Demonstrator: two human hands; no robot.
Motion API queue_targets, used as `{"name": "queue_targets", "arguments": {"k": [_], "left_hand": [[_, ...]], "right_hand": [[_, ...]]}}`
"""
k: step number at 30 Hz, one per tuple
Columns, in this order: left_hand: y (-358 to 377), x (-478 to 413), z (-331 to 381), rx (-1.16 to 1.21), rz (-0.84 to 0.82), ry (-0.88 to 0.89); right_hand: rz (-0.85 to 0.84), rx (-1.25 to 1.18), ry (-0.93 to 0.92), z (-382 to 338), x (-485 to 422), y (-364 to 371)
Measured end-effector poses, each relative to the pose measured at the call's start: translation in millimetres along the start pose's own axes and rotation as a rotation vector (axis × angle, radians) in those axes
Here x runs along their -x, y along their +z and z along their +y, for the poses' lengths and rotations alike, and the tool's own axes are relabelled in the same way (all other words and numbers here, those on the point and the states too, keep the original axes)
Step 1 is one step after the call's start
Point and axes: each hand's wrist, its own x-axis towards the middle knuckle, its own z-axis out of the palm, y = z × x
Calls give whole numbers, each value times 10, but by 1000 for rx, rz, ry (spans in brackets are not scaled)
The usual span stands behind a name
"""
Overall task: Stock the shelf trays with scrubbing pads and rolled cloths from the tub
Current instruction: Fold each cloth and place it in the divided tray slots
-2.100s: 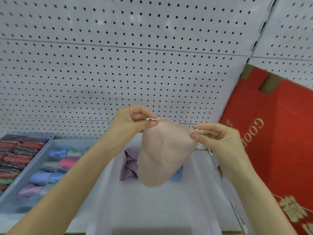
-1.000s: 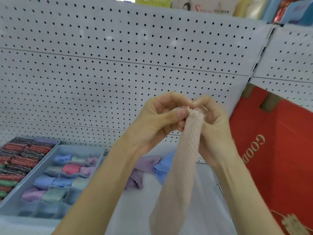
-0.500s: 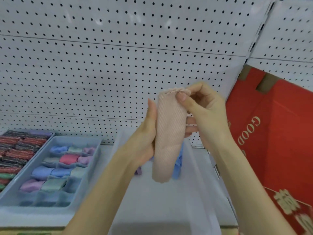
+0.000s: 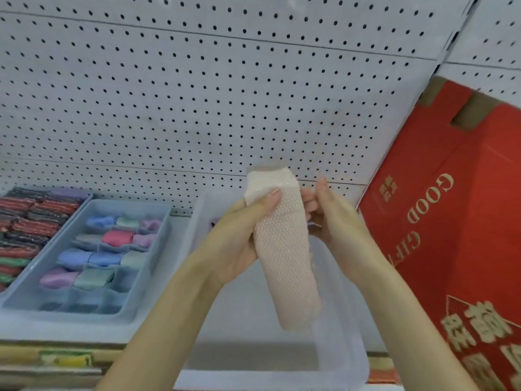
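Note:
A pale pink waffle-textured cloth [image 4: 284, 249], folded into a long narrow strip, hangs upright above the clear plastic tub [image 4: 349, 320]. My left hand [image 4: 239, 235] grips its upper part, thumb pressed on the front. My right hand [image 4: 329, 215] holds the strip's right edge from behind. To the left on the shelf stands a blue divided tray [image 4: 146, 277] with several rolled cloths in blue, pink, green and lilac; its front compartments look bare. Further left lies a tray of dark red and green scrubbing pads [image 4: 25, 221]. A bit of lilac cloth [image 4: 214, 222] peeks out in the tub.
A white pegboard wall [image 4: 225, 94] backs the shelf. A tall red gift carton [image 4: 451, 221] leans at the right, close beside the tub. The shelf's front edge carries price labels [image 4: 67, 359].
The cloth went from spread out between both hands to folded into a narrow strip. My left hand now grips it from the front, and the strip has dropped lower.

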Motion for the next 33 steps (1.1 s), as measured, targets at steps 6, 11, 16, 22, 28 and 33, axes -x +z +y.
{"name": "queue_targets", "arguments": {"k": [6, 11, 16, 22, 28, 33], "left_hand": [[-103, 7, 40, -224, 116, -56], [-143, 1, -17, -299, 86, -166], [-274, 51, -235, -429, 148, -144], [-308, 126, -499, -518, 432, 94], [-345, 127, -544, -709, 323, 201], [-334, 139, -556, -1031, 349, 274]], "right_hand": [[-118, 37, -101, 315, 209, 181], [-89, 42, -173, 330, 218, 240], [129, -64, -109, 487, 250, 217], [182, -188, -64, 640, 311, 172], [89, -46, -121, 615, 291, 53], [120, 174, -200, 620, 290, 11]]}}
